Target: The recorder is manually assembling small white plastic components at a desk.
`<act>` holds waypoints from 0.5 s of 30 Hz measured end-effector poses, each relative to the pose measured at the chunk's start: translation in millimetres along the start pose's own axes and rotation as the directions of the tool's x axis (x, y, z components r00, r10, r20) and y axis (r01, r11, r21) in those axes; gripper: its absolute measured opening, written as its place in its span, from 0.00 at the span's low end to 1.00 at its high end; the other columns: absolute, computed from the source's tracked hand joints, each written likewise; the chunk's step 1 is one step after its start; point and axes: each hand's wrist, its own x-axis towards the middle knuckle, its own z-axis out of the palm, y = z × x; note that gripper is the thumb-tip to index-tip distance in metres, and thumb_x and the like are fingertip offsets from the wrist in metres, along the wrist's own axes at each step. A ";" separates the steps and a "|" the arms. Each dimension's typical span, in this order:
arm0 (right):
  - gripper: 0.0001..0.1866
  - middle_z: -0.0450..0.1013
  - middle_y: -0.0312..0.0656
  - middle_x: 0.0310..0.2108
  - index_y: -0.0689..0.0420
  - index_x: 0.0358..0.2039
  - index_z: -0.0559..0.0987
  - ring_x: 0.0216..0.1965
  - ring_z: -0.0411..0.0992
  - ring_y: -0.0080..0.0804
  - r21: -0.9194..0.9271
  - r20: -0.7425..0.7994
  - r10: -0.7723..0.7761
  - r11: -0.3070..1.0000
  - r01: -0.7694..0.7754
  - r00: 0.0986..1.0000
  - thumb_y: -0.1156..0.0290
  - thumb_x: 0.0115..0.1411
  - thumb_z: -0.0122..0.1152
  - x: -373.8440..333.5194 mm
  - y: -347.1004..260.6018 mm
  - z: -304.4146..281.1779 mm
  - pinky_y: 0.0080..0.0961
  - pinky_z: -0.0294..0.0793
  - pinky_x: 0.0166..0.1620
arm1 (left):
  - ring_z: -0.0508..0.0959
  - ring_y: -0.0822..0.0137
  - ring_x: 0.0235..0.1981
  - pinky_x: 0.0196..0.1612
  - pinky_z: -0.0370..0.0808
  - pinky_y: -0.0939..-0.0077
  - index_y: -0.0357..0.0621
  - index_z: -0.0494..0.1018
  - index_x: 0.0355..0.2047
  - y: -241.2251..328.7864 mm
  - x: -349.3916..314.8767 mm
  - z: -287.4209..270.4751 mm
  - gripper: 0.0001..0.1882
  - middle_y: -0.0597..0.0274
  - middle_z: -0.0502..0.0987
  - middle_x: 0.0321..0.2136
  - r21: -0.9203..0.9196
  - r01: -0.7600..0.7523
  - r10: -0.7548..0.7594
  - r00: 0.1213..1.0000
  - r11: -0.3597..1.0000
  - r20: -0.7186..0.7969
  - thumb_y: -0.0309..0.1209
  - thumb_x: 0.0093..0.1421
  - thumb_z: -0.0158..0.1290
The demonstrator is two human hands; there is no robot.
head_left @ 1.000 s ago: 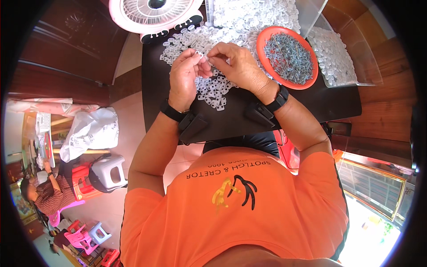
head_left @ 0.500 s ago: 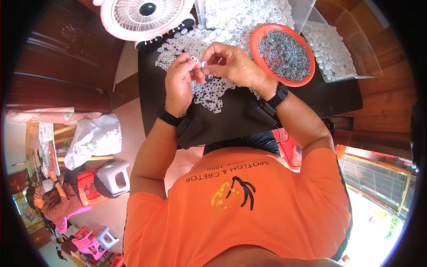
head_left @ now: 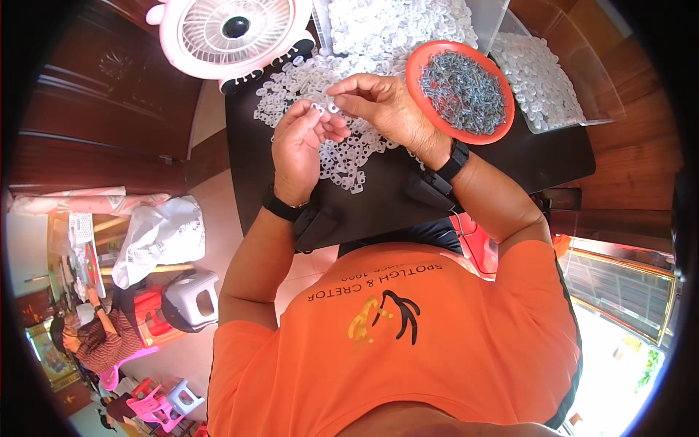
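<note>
Your left grip [head_left: 297, 149] pinching a small white plastic piece [head_left: 318, 108], right grip [head_left: 387, 108] just beside, can't tell its hold, black tabletop [head_left: 539, 162] below

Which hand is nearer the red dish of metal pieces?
Right. The right hand is just left of the red dish, its wrist close to the rim; the left hand is farther left, on the far side of the right hand.

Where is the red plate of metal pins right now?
In the head view, the red plate sits on the dark table at upper right, between the right hand and a clear bin of white pieces.
</note>
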 end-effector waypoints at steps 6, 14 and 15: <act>0.05 0.76 0.34 0.29 0.61 0.33 0.80 0.32 0.71 0.14 -0.057 0.040 0.003 0.998 -0.001 0.999 0.75 0.56 0.62 0.4 0.4 -4.3 0.15 0.72 0.37 | 0.77 0.63 0.25 0.33 0.72 0.74 0.38 0.67 0.30 5.1 0.9 -3.1 0.10 0.53 0.77 0.26 0.000 -0.049 0.049 0.998 0.999 -0.037 0.31 0.62 0.42; 0.09 0.76 0.36 0.28 0.61 0.37 0.78 0.28 0.72 0.17 0.057 0.126 0.214 0.973 -0.223 0.969 0.73 0.56 0.61 5.4 1.5 -14.2 0.15 0.73 0.33 | 0.76 0.66 0.24 0.32 0.71 0.77 0.37 0.69 0.30 3.4 -0.5 -2.4 0.10 0.55 0.76 0.25 0.157 -0.033 0.044 0.997 0.987 -0.066 0.31 0.62 0.43; 0.09 0.75 0.36 0.28 0.61 0.38 0.78 0.28 0.72 0.17 0.096 0.114 0.236 0.964 -0.247 0.965 0.73 0.57 0.61 5.8 1.3 -14.1 0.15 0.73 0.32 | 0.76 0.67 0.24 0.32 0.70 0.76 0.36 0.68 0.32 2.8 -0.7 -3.5 0.10 0.56 0.76 0.26 0.215 -0.005 0.021 0.997 0.977 -0.073 0.31 0.62 0.42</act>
